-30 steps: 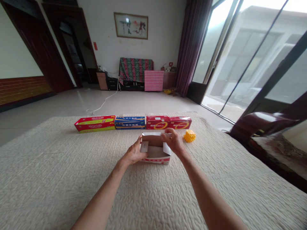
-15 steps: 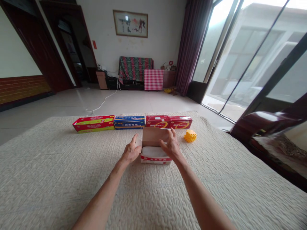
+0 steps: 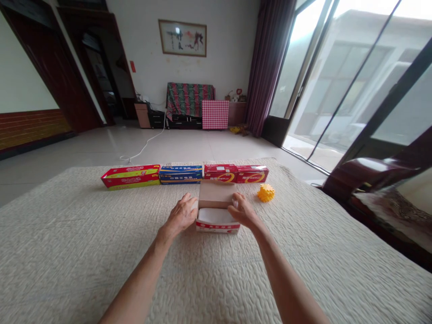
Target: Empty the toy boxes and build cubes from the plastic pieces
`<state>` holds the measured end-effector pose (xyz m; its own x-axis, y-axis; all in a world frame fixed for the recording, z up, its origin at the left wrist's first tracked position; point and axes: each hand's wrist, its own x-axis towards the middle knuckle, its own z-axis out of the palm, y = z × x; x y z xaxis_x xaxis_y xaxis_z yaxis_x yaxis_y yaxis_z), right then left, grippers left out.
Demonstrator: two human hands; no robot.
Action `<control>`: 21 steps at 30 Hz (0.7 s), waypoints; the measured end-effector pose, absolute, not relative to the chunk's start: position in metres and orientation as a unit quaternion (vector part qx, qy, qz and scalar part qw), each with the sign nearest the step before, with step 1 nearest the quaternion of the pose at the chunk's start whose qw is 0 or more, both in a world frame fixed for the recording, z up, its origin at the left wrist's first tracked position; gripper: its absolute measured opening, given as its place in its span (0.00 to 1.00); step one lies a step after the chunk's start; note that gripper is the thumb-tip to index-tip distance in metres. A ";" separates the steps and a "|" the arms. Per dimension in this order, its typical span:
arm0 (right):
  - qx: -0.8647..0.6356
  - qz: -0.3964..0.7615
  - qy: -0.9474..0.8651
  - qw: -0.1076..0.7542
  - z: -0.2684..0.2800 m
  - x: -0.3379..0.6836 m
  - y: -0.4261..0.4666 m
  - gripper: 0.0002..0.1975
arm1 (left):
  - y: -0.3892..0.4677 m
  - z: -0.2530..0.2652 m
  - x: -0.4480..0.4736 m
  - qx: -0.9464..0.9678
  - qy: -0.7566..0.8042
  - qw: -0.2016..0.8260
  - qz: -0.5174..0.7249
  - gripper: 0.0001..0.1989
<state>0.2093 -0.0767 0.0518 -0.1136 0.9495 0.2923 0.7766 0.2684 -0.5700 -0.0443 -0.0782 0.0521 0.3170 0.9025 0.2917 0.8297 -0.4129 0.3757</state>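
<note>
A small white-and-red cardboard box stands on the quilted cover in front of me. Its lid is raised at the back, showing a plain brown inside. Something flat and white fills the box below the lid. My left hand is at the left side, thumb and fingers closed about the side flap there. On the other side, my right hand grips the right side flap between bent fingers and thumb. Parts of both flaps are hidden by the fingers.
Behind the box stands a row: a red-and-green box, a blue box and two red boxes. A yellow knobbly toy lies to the right. A white cable runs across the floor beyond the quilted cover.
My right hand has come down from the raised lid's top corner to the right side flap. The left hand has shifted slightly, its fingers now over the left flap. The lid leans further back.
</note>
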 end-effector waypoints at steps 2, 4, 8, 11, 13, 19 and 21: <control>-0.613 0.163 -0.700 0.327 0.055 0.215 -0.078 0.17 | -0.081 0.058 -0.041 0.809 0.540 0.059 0.226 0.18; -0.627 0.193 -0.672 0.343 0.057 0.223 -0.080 0.20 | -0.083 0.064 -0.038 0.815 0.539 0.038 0.210 0.20; -0.652 0.197 -0.644 0.349 0.055 0.235 -0.082 0.21 | -0.086 0.076 -0.032 0.824 0.538 0.002 0.177 0.18; -0.670 0.114 -0.645 0.349 0.052 0.240 -0.084 0.21 | -0.088 0.082 -0.029 0.827 0.538 -0.016 0.162 0.16; -0.670 0.045 -0.655 0.345 0.053 0.239 -0.088 0.20 | -0.089 0.084 -0.028 0.827 0.541 -0.029 0.151 0.15; -0.692 -0.048 -0.678 0.244 0.067 0.226 -0.100 0.10 | -0.086 0.081 -0.029 0.826 0.550 -0.033 0.119 0.12; -0.705 -0.040 -0.677 0.207 0.070 0.219 -0.101 0.09 | -0.084 0.079 -0.030 0.822 0.555 -0.015 0.127 0.12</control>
<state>0.2193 -0.1007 0.0702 0.0809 0.9381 0.3369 0.9715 0.0013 -0.2369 -0.0299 -0.0844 0.0788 0.3521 0.9085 0.2250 0.9160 -0.3838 0.1164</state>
